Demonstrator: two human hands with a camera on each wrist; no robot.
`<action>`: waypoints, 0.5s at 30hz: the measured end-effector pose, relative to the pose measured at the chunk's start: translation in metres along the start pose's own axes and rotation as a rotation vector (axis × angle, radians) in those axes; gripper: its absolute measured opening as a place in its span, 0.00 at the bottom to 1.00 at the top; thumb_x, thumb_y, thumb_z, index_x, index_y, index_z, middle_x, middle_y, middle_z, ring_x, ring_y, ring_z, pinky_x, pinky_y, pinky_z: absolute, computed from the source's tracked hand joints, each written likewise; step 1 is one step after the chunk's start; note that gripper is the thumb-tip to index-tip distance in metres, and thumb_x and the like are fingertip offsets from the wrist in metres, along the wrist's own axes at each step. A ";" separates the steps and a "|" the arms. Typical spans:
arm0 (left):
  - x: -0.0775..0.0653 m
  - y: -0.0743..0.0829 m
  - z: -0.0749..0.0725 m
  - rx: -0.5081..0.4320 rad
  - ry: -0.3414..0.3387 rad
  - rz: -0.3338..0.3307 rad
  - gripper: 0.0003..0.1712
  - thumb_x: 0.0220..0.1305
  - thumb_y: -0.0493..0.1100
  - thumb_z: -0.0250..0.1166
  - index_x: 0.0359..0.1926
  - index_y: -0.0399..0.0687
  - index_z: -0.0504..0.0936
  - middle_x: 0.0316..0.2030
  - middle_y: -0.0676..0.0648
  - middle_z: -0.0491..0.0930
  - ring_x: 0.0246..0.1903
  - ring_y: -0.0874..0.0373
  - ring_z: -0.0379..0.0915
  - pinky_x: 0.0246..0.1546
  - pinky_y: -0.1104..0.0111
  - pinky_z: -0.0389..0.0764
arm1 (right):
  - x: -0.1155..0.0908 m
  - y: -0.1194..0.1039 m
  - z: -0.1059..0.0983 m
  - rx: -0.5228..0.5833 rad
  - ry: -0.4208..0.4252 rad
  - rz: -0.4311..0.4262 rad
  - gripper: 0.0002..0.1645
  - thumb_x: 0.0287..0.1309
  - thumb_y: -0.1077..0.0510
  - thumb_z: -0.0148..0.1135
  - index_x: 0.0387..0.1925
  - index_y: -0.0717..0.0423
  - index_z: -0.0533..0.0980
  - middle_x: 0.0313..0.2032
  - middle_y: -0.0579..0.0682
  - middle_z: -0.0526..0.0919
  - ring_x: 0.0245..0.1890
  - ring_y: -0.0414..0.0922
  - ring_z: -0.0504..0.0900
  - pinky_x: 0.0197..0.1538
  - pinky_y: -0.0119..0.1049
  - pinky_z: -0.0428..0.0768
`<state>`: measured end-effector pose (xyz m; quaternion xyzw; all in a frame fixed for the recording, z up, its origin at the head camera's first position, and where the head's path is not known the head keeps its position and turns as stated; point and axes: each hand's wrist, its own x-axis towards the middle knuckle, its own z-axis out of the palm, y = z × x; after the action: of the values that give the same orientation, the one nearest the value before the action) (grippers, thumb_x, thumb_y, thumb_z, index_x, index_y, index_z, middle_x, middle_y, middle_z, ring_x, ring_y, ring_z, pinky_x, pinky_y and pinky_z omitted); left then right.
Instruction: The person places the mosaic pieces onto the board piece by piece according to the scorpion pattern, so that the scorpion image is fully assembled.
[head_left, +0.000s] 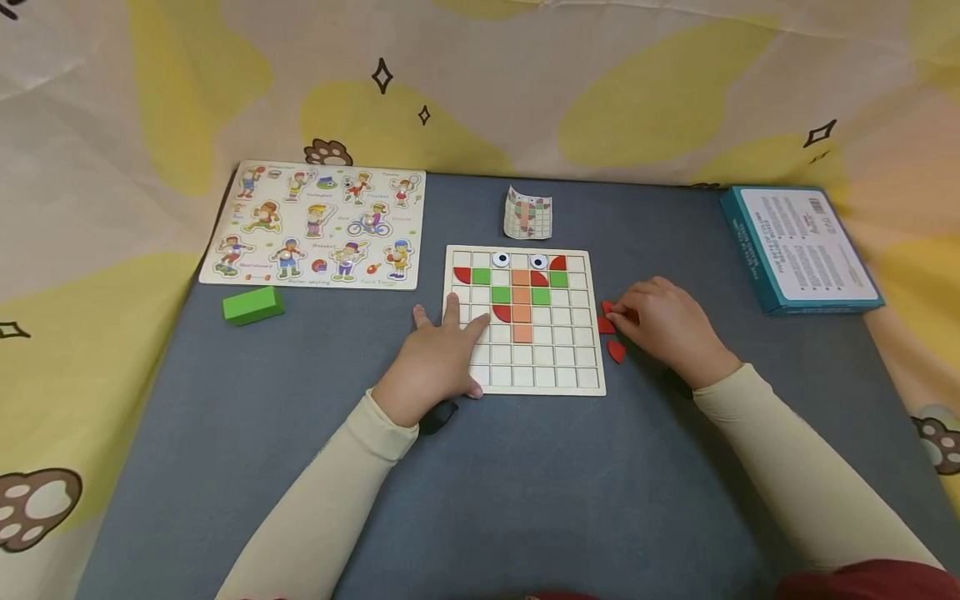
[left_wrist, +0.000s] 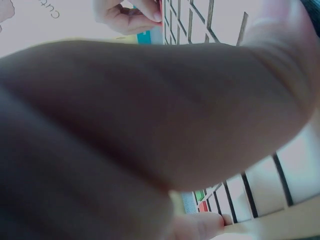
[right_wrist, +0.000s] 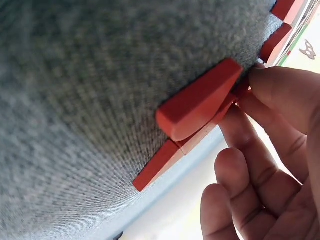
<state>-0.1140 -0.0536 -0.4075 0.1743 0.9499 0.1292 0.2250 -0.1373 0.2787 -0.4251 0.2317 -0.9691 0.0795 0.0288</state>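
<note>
The left hand (head_left: pixel 435 358) is resting, fingers spread, on the cream gridded square board (head_left: pixel 543 377); the right hand (head_left: pixel 667 329) is pinching a small flat red piece (right_wrist: pixel 242 90) beside its right edge, apparently picking it up. The next move seemingly calls for lifting it to a square. Lettering on the white sports-figure puzzle (head_left: pixel 408 237) is apparently including "Football"; print on the blue-and-white box (head_left: pixel 806 250) is proving too small to read.

The tabletop (head_left: pixel 570 492) looks matt and rough, like ribbed woven cloth. At centre, the grid board (head_left: pixel 545 357) resembles pale wood; red pieces (head_left: pixel 617 352) to its right look smooth. Above it, the small sheet (head_left: pixel 527 217) looks papery. The upper-right box (head_left: pixel 810 242) resembles smooth card, the top backdrop (head_left: pixel 495 58) creased cloth.
</note>
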 end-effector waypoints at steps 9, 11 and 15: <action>0.000 -0.001 0.001 0.000 -0.003 0.001 0.63 0.48 0.51 0.87 0.82 0.53 0.64 0.80 0.25 0.46 0.69 0.08 0.42 0.48 0.37 0.83 | 0.003 -0.001 0.002 0.075 -0.017 -0.006 0.02 0.60 0.65 0.74 0.35 0.60 0.89 0.44 0.57 0.90 0.47 0.56 0.81 0.51 0.53 0.82; 0.001 -0.001 0.001 -0.001 0.000 0.003 0.63 0.48 0.51 0.87 0.82 0.53 0.64 0.80 0.25 0.46 0.69 0.08 0.43 0.48 0.37 0.83 | 0.003 -0.001 0.002 0.091 -0.018 -0.004 0.04 0.59 0.65 0.74 0.38 0.60 0.90 0.42 0.55 0.90 0.44 0.55 0.81 0.49 0.52 0.82; 0.001 -0.002 0.001 -0.008 0.002 0.007 0.63 0.48 0.51 0.87 0.82 0.53 0.64 0.80 0.25 0.46 0.69 0.08 0.42 0.48 0.36 0.82 | 0.004 -0.002 0.001 0.108 -0.021 0.027 0.06 0.59 0.65 0.75 0.40 0.60 0.90 0.39 0.54 0.90 0.42 0.54 0.81 0.49 0.52 0.82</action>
<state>-0.1150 -0.0545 -0.4097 0.1764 0.9491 0.1338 0.2242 -0.1401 0.2749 -0.4258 0.2209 -0.9667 0.1295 0.0051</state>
